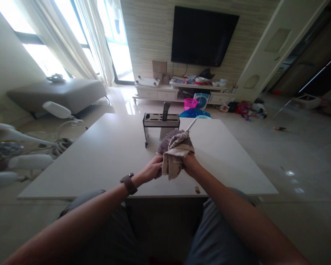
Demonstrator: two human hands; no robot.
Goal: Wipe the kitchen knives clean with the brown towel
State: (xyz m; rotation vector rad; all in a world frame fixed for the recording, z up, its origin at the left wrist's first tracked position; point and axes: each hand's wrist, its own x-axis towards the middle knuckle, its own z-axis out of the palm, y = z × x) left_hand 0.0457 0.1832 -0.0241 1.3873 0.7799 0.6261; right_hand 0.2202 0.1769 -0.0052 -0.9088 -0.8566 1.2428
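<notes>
A brown and beige cloth [178, 152] is bunched above the white table [105, 158], between my two hands. My left hand [154, 167] is closed at the cloth's left edge; its fingertips are partly hidden. My right hand [189, 162] reaches into the cloth from the right, its fingers covered by the folds. A thin light-coloured rod [191, 125] sticks out of the top of the cloth, slanting up to the right. Just behind stands a knife rack [151, 119] with a black-handled knife [166, 110] upright in it, its blade partly hidden by the cloth.
A small colourful sticker [197, 190] lies near the table's front edge. Beyond the table are a pink basket [190, 104], a blue bag [191, 113] and a low TV cabinet [154, 94]. White chairs [30, 161] stand at the left.
</notes>
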